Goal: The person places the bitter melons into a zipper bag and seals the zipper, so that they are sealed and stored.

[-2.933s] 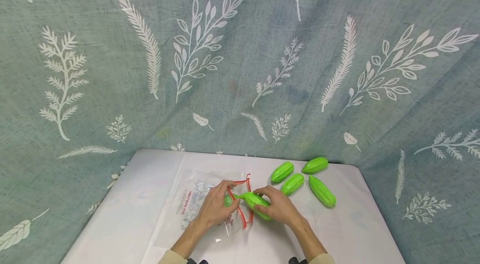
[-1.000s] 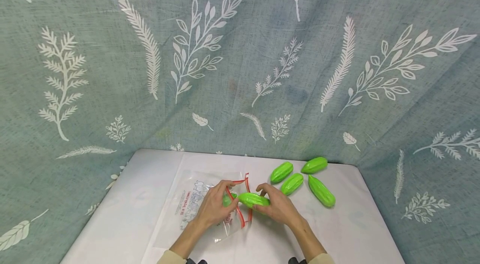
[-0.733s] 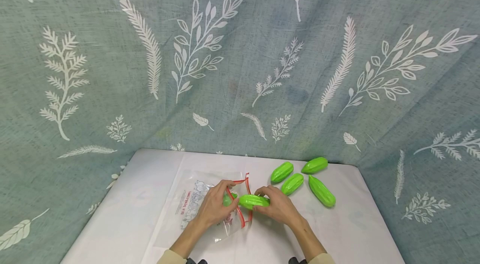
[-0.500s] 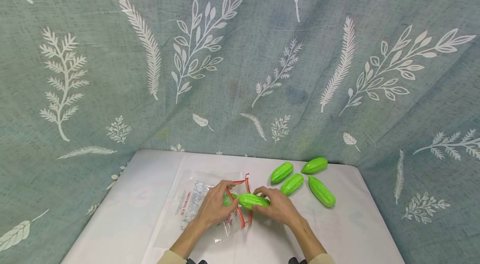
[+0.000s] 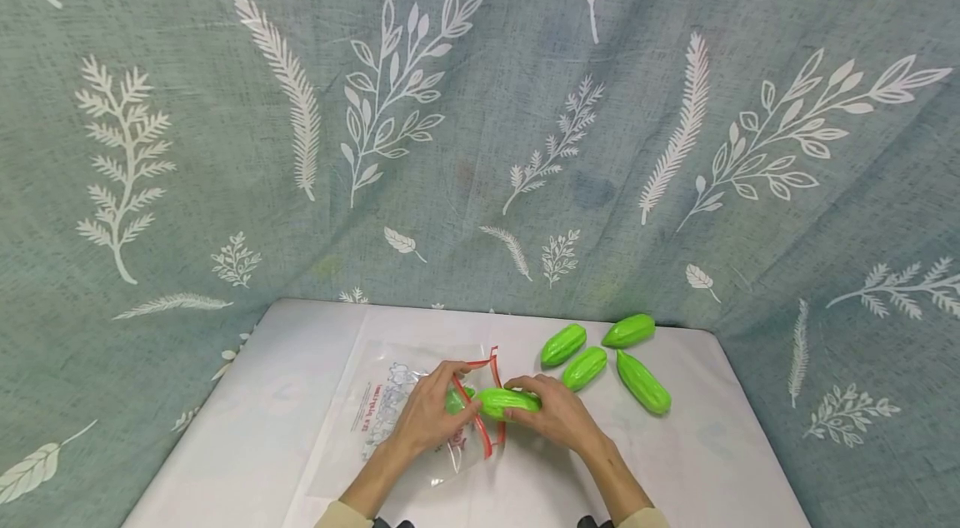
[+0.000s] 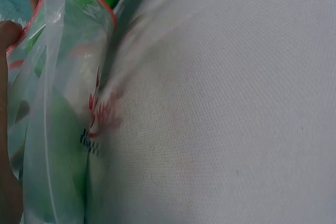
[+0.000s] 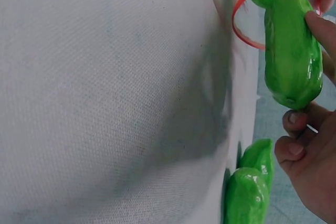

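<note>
In the head view, my right hand (image 5: 551, 407) grips a shiny green ribbed bitter melon (image 5: 506, 403) at the mouth of a clear zip-lock bag (image 5: 341, 440). Its left end lies against the red-edged opening. My left hand (image 5: 433, 407) pinches the bag's red rim and keeps the mouth spread. Inside the bag, partly behind my left fingers, is another green melon (image 5: 455, 400). The right wrist view shows thumb and fingers on the held bitter melon (image 7: 291, 51). The left wrist view has the bag (image 6: 58, 77) along its left side.
Several more green bitter melons lie at the back right of the white table (image 5: 675, 470), one of them (image 5: 643, 382) nearest the right side. A leaf-patterned grey-green cloth (image 5: 480, 136) hangs behind and at both sides.
The held bitter melon has turned from a slant to nearly level beside the bag's mouth. My right fingers have shifted on it, lifting and settling again. The left hand has stayed at the rim.
</note>
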Demonstrator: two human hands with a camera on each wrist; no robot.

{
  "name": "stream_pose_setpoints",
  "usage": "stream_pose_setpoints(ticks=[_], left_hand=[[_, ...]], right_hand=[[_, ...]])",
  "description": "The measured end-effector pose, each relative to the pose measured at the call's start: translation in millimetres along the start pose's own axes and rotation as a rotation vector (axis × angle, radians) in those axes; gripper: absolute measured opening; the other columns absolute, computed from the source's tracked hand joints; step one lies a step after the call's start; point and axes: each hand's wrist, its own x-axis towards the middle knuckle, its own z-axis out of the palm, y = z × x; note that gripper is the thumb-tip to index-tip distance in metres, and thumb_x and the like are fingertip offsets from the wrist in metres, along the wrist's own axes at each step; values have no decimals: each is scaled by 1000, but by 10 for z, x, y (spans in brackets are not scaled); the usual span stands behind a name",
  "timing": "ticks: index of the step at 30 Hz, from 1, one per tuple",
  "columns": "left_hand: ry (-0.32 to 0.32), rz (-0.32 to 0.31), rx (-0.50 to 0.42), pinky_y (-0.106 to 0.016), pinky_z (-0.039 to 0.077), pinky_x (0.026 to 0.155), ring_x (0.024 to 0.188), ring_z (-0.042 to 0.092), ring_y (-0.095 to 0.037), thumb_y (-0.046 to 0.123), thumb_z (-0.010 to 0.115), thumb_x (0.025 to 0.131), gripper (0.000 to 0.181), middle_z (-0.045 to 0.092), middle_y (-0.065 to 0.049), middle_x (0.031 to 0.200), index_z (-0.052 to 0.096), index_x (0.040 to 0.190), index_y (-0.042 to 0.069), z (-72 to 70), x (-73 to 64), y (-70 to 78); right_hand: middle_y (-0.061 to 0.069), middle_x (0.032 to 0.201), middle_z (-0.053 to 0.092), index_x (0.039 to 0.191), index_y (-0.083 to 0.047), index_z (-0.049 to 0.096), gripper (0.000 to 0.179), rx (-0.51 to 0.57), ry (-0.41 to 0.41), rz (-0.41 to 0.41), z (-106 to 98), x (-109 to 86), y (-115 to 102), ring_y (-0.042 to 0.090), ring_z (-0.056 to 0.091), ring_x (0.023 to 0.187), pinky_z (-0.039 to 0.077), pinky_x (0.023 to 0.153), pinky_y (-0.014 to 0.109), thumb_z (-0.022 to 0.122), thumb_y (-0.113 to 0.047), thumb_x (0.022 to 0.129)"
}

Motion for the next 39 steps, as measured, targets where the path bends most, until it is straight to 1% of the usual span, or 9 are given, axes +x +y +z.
stream_pose_setpoints(ticks=[3,5,13,19,21,23,28,33,39], left_hand=[[-7,-6,-8,-44,52,91,106,63,-12,54,76,84,63,66,-1,122,53,137,29,7,-7,-2],[-10,-7,-11,-45,52,91,106,62,-12,56,76,82,65,66,0,123,53,137,30,11,-9,-4],[-4,10,-34,-44,52,89,106,64,-16,57,77,81,68,66,-2,123,54,137,26,6,-1,8],[-6,6,-33,-46,51,91,107,63,-15,59,77,80,69,66,-2,123,55,136,26,-1,-2,13],[-4,8,-39,-46,51,91,107,63,-15,59,77,80,68,66,-2,123,55,136,26,-6,-3,17],[-6,8,-40,-47,51,91,108,63,-15,58,78,80,68,66,-2,124,54,136,26,-12,-4,19],[-11,12,-40,-46,51,91,107,64,-15,58,77,81,68,66,-2,124,54,136,26,-5,-3,8],[-5,24,-27,-45,52,89,105,64,-16,57,77,82,68,66,-2,123,54,137,24,9,-3,-2],[-12,16,-33,-47,51,91,106,63,-15,57,77,81,68,66,-2,122,55,137,24,6,1,3]], right_hand=[[-7,121,68,127,-35,67,46,3,0,-13,1,-6,0,18,63,112,51,93,46,68,-59,88],[-8,121,67,128,-34,67,46,5,-1,-15,1,-8,-1,16,63,110,52,92,44,67,-59,89],[-8,115,65,131,-33,67,50,21,-26,-8,-4,-2,2,11,62,101,52,85,40,65,-61,89],[-4,121,66,133,-28,66,54,79,-70,10,-3,9,5,16,62,110,51,93,45,65,-59,89],[-4,124,66,133,-25,66,55,95,-85,11,1,13,11,16,61,113,51,95,44,66,-58,89],[-5,123,66,132,-23,67,55,102,-94,7,7,14,17,15,61,112,51,95,43,67,-57,89],[-6,120,66,131,-22,67,56,107,-97,7,14,21,19,12,61,107,51,91,40,66,-59,88],[-3,125,65,134,-22,64,58,118,-95,29,3,25,3,17,60,113,50,96,44,66,-59,89],[-3,127,65,133,-19,64,53,114,-88,15,-8,38,3,18,60,117,49,100,46,68,-51,91]])
